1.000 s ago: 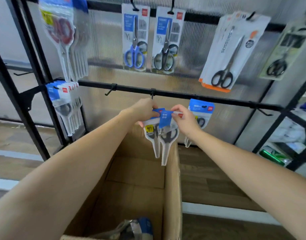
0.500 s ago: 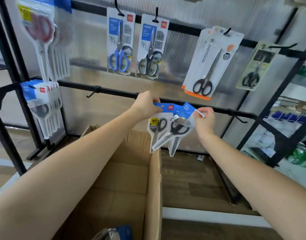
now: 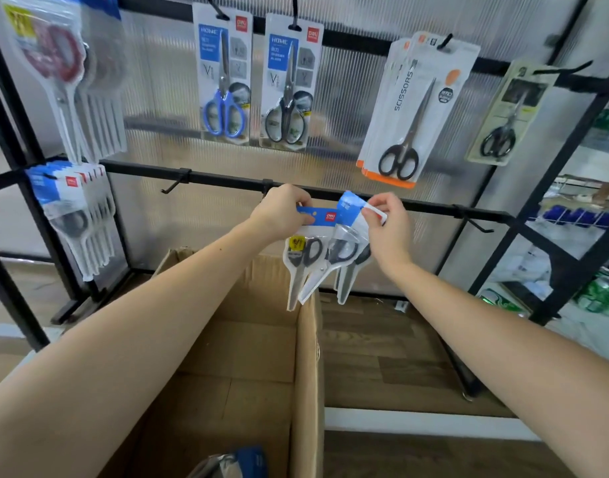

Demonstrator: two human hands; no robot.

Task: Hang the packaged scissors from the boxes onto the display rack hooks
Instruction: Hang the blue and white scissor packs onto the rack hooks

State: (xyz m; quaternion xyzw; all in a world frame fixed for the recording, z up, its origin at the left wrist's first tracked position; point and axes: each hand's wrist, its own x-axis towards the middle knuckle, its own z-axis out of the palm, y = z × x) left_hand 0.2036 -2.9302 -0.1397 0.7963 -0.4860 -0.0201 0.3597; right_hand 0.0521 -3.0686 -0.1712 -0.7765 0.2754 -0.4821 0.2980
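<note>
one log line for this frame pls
left hand: grips scissor packs | right hand: pinches pack header | middle rail hook: packs not yet hung

1. Shop, stationery aisle: black display rack [image 3: 227, 179] with hooks, backed by a ribbed translucent panel.
2. Carded retail scissors [image 3: 223, 77] hang in rows across the top of frame.
3. Open cardboard stock box [image 3: 306, 357] at bottom centre; stocked shelves [image 3: 579, 215] at right.

Bright even light; wide-angle bending at edges; left edge blurred.
</note>
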